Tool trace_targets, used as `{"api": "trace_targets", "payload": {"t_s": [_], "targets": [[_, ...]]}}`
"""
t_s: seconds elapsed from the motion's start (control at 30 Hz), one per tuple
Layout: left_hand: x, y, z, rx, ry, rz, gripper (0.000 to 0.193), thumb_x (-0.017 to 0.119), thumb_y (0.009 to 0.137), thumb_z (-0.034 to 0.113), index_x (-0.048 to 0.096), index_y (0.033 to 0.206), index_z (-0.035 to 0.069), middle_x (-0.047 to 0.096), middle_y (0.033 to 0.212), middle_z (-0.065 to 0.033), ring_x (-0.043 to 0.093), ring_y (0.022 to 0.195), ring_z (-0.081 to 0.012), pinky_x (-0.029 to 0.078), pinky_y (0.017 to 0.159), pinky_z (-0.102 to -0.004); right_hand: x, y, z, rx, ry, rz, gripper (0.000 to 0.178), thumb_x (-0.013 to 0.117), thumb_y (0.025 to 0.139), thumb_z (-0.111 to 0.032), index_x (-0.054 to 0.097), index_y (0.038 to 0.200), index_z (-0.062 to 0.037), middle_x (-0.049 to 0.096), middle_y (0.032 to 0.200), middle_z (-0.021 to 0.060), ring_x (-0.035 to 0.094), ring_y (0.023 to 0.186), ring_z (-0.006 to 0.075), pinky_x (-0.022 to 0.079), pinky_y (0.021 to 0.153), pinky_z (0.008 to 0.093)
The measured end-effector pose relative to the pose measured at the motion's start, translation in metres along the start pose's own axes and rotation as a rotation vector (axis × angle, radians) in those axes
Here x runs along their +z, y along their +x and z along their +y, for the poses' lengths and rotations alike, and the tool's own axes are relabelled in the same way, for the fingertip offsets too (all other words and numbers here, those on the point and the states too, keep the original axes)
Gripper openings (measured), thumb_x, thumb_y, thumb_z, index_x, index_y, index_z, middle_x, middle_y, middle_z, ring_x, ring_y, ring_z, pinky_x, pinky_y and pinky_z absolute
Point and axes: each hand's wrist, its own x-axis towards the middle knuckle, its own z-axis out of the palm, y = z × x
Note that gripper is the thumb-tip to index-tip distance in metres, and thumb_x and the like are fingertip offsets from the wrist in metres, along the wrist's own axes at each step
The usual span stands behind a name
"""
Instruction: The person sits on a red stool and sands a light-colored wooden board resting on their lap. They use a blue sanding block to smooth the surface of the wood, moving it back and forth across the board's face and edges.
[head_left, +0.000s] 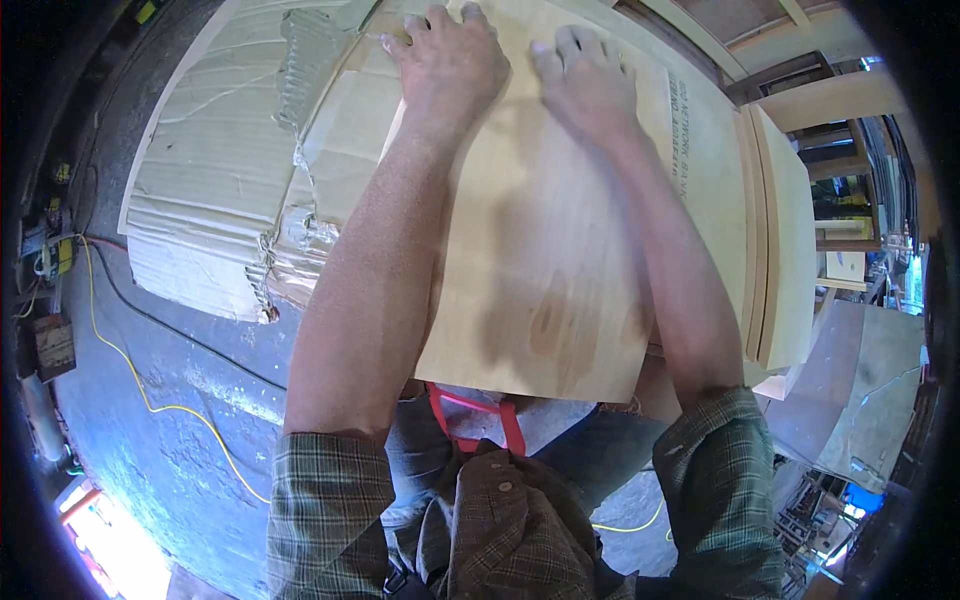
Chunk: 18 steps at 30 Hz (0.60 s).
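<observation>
A light wooden board [540,230], smooth with darker knots near its front end, lies lengthwise in front of me. My left hand [455,60] rests at the far left part of this board, fingers spread, the thumb side toward the board's middle. My right hand [592,85] presses on the board's far part to the right, palm down, its fingers apart and slightly bent. Neither hand is wrapped round anything. Under the board lies another pale wooden panel [705,200] with dark printing. Torn, creased cardboard [210,190] spreads to the left.
More boards [785,240] are stacked along the right edge. A wooden rack [840,150] stands beyond them. A yellow cord [150,400] and a dark cable [180,335] run across the grey floor [200,470] at left. A red strap or frame [513,428] shows below the board.
</observation>
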Motion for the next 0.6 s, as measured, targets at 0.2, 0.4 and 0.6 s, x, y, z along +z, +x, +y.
{"api": "trace_targets", "payload": {"t_s": [0.2, 0.4, 0.6], "targets": [[0.004, -0.003, -0.002, 0.021, 0.005, 0.081, 0.033, 0.048, 0.09, 0.016, 0.057, 0.119, 0.004, 0.059, 0.117, -0.0228, 0.052, 0.118, -0.0377, 0.037, 0.103, -0.0537, -0.036, -0.107, -0.03, -0.348, 0.108, 0.061, 0.045, 0.051, 0.093, -0.038, 0.058, 0.117, -0.0001, 0.051, 0.126, 0.0169, 0.049, 0.111, 0.0338, 0.037, 0.092, 0.0499], [-0.003, 0.008, 0.004, -0.007, -0.186, -0.101, 0.047, 0.039, 0.096, 0.039, 0.053, 0.131, 0.011, 0.055, 0.128, -0.0225, 0.05, 0.123, -0.0396, 0.027, 0.109, -0.0585, 0.01, 0.035, 0.031, -0.127, 0.061, 0.02, 0.056, 0.04, 0.098, -0.04, 0.045, 0.136, 0.0009, 0.044, 0.141, 0.0196, 0.037, 0.134, 0.0343, 0.027, 0.109, 0.0495], [-0.016, 0.005, -0.007, -0.068, -0.275, -0.107, 0.052, 0.039, 0.097, 0.044, 0.06, 0.125, 0.005, 0.056, 0.128, -0.0232, 0.05, 0.122, -0.0411, 0.026, 0.111, -0.0559, -0.008, -0.06, -0.013, -0.291, 0.114, -0.072, 0.068, 0.041, 0.097, -0.048, 0.042, 0.134, 0.0089, 0.031, 0.149, 0.0269, 0.026, 0.142, 0.0386, 0.018, 0.115, 0.0534]]}}
